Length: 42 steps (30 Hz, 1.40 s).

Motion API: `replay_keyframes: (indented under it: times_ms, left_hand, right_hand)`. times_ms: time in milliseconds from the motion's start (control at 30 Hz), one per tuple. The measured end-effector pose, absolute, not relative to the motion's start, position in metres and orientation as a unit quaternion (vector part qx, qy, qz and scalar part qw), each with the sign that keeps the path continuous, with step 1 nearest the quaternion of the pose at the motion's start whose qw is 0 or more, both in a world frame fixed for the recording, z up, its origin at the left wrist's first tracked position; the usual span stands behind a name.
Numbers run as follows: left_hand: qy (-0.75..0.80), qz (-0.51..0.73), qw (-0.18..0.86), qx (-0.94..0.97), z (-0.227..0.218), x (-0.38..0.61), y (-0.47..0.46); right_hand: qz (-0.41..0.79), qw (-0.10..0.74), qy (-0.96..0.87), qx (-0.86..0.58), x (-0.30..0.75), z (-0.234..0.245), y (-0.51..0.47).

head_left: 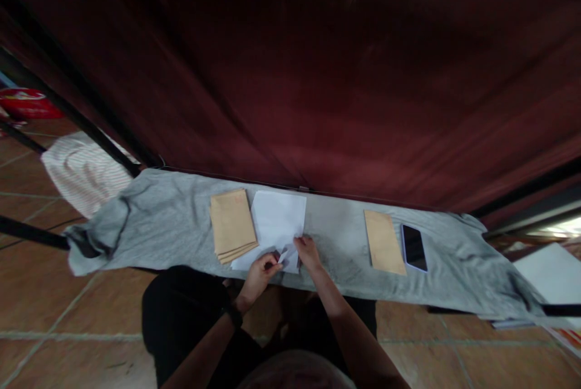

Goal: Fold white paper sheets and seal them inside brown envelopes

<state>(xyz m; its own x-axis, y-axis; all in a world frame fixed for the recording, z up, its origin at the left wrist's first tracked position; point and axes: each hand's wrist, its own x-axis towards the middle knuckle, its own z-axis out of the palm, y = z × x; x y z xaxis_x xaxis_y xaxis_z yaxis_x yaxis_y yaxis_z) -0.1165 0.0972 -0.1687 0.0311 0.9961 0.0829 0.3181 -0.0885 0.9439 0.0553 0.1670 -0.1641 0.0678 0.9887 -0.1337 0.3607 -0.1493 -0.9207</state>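
Observation:
A white sheet of paper (pixel 278 219) lies on a grey cloth (pixel 172 219) spread over a low surface. My left hand (pixel 259 274) is closed in a pinch on the near edge of the paper, where a small corner is lifted. My right hand (pixel 308 251) rests on the same near edge just to the right, fingers pressed down on the paper. A small stack of brown envelopes (pixel 231 224) lies right beside the sheet on its left.
One more brown envelope (pixel 384 241) and a dark phone (pixel 414 247) lie further right on the cloth. A dark red curtain (pixel 318 74) hangs behind. A striped cloth (pixel 82 171) and red object (pixel 27 103) are at left, white paper (pixel 549 274) at right, tiled floor below.

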Motion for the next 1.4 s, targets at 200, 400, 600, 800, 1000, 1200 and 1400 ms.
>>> replay_keyframes:
  times_ms: [200,400,600,800,1000,1200,1400]
  left_hand:
    - [0.557,0.389,0.268,0.683,-0.166,-0.107,0.092]
    - [0.496,0.300,0.119,0.806,-0.142,-0.082,0.085]
    - [0.423,0.270,0.131,0.855,-0.131,-0.036,0.077]
    - [0.414,0.260,0.170,0.856,-0.141,-0.009,0.077]
    - [0.427,0.249,0.170,0.852,-0.160,-0.002,0.087]
    - [0.445,0.225,0.163,0.851,-0.173,0.013,0.100]
    - [0.458,0.218,0.167,0.846,-0.175,0.027,0.114]
  right_hand:
    - [0.356,0.361,-0.536,-0.675,0.057,-0.161,0.170]
    - [0.348,0.389,-0.523,-0.674,0.081,-0.166,0.157]
    - [0.325,0.430,-0.502,-0.677,0.158,-0.170,0.135]
    - [0.285,0.424,-0.468,-0.721,0.244,-0.178,0.115]
    - [0.252,0.404,-0.448,-0.756,0.273,-0.187,0.099]
    - [0.237,0.375,-0.470,-0.763,0.262,-0.191,0.109]
    - [0.223,0.350,-0.491,-0.766,0.250,-0.191,0.108]
